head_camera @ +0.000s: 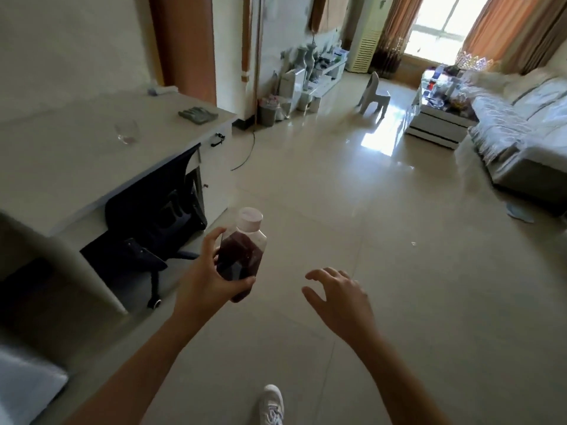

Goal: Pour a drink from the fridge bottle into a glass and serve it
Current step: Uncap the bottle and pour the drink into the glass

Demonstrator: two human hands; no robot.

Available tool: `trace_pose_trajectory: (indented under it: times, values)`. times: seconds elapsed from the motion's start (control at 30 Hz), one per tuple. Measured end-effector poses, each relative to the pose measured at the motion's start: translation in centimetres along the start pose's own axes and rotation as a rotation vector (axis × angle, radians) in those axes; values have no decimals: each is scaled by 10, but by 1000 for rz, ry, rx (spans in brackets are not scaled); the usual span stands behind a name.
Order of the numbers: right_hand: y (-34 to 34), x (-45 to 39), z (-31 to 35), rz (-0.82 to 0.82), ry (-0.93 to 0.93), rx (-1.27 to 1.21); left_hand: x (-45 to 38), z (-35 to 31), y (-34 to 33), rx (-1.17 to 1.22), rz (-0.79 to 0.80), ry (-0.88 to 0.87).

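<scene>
Tiled floor (399, 240) beneath left hand (202, 280) gripping bottle (242, 250), right hand (340, 296) splayed.

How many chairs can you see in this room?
2. A dark office chair is tucked under the white desk on the left. A small pale chair stands on the floor farther back, near the low table. Others may be hidden out of view.

You have the bottle (242, 253) upright in the air, clear plastic with a white cap on, nearly full of dark reddish drink. The glass (126, 131) stands upright on the pale desk, well apart from the bottle, clear, with a trace of reddish liquid at its bottom.
</scene>
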State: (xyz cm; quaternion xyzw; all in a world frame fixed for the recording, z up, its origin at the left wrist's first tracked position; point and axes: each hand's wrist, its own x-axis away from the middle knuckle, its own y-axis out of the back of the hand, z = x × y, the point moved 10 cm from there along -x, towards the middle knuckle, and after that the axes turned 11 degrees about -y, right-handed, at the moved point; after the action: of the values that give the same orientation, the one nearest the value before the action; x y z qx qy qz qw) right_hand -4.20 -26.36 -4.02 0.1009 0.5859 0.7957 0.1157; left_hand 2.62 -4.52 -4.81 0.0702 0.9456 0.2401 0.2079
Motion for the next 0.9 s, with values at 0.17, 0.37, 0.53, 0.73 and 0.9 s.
trace_pose_trajectory:
  times: [0.17, 0.37, 0.53, 0.73, 0.9]
  values:
    - [6, -97, 19, 80, 193, 13, -48, 23, -1, -59, -178, 114]
    - [1, -190, 52, 143, 347, 12, -101, 49, 9, -161, -300, 207]
    - [-7, -273, 85, 172, 452, 21, -160, 85, 8, -214, -375, 258]
    - [-7, -378, 110, 210, 502, 52, -252, 131, -4, -196, -436, 307]
    - [3, -459, 115, 195, 513, 62, -324, 153, -8, -206, -467, 306]
